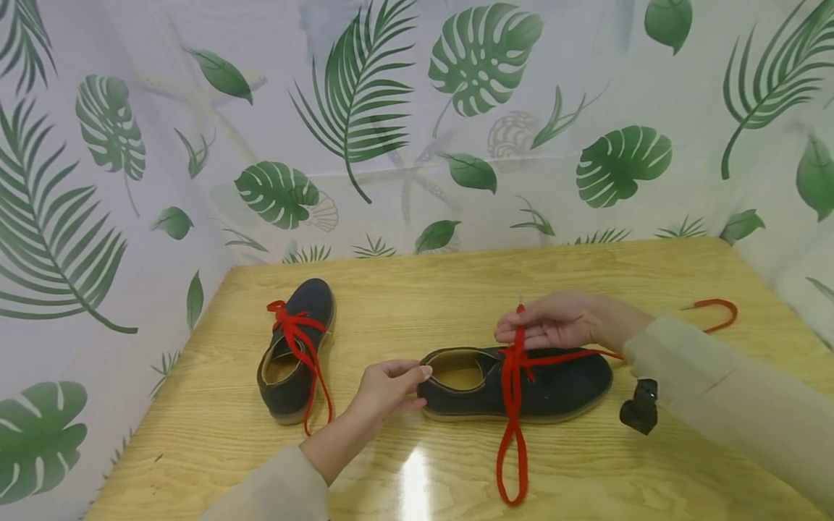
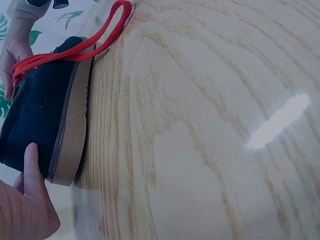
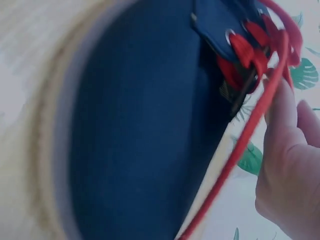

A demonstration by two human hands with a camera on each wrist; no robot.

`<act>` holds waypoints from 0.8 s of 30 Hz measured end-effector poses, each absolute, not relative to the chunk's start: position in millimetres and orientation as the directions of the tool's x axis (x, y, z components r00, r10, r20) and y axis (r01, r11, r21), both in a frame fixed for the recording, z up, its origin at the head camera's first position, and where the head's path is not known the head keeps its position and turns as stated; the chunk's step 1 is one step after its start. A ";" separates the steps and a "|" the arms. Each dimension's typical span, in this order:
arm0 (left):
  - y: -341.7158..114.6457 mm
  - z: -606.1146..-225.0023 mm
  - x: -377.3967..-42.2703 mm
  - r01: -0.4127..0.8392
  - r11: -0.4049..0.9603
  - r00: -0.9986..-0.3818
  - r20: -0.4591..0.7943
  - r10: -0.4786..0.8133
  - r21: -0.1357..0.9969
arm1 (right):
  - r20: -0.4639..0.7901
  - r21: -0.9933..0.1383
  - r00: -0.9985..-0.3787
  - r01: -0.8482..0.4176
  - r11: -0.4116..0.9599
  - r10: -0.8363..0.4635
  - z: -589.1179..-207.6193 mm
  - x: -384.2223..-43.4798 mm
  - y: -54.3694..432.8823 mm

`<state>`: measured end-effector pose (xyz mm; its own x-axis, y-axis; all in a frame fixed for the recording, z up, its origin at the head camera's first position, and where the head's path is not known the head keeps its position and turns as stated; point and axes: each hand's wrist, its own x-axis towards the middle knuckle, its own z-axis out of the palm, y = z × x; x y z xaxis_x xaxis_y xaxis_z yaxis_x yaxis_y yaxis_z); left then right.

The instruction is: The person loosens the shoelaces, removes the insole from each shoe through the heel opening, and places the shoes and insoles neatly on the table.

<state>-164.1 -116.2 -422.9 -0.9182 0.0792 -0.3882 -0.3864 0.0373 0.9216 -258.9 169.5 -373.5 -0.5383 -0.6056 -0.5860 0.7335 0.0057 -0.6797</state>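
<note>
A dark navy shoe [image 1: 560,387] with a red shoelace [image 1: 512,405] lies with its toe to the right. My left hand [image 1: 391,391] holds the shoe's heel, fingertips against its back. In the left wrist view, one finger of that hand lies along the navy heel [image 2: 42,135] above the ribbed sole. Over the lacing, my right hand [image 1: 554,320] pinches a stretch of lace under the thumb, its tip poking up beyond. A long lace loop hangs over the shoe's near side onto the table. Another lace end runs right across the toe, passing behind the right wrist.
A second navy shoe [image 1: 313,297], its red lace tied in a bow, stands at the left of the wooden table [image 1: 391,304]. The curved lace end [image 1: 723,302] lies at the far right. A leaf-patterned cloth [image 1: 404,108] hangs behind. A small black device [image 1: 640,409] sits at the right wrist.
</note>
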 end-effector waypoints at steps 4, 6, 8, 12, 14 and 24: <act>-116.4 -423.3 -164.3 -0.387 0.037 -0.918 -0.389 0.077 0.921 | -0.547 -0.676 -0.574 0.733 -0.083 -0.610 -375.9 -251.1 173.5; -116.6 -423.2 -164.5 -0.386 0.034 -0.919 -0.388 0.077 0.922 | -0.541 -0.671 -0.594 0.732 -0.120 -0.595 -376.7 -249.2 175.6; -116.6 -423.1 -164.7 -0.385 0.034 -0.919 -0.386 0.078 0.922 | -0.540 -0.666 -0.618 0.729 -0.160 -0.571 -377.0 -248.6 178.4; -116.7 -423.5 -164.7 -0.385 0.037 -0.919 -0.387 0.081 0.922 | -0.537 -0.609 -0.654 0.738 -0.292 -0.533 -376.5 -249.8 185.8; -116.7 -424.0 -164.7 -0.385 0.038 -0.919 -0.387 0.080 0.922 | -0.537 -0.575 -0.663 0.740 -0.348 -0.522 -376.1 -251.2 189.4; -117.1 -427.9 -165.6 -0.375 0.037 -0.923 -0.377 0.079 0.926 | -0.571 -0.420 -0.684 0.719 -0.554 -0.455 -372.1 -259.4 205.5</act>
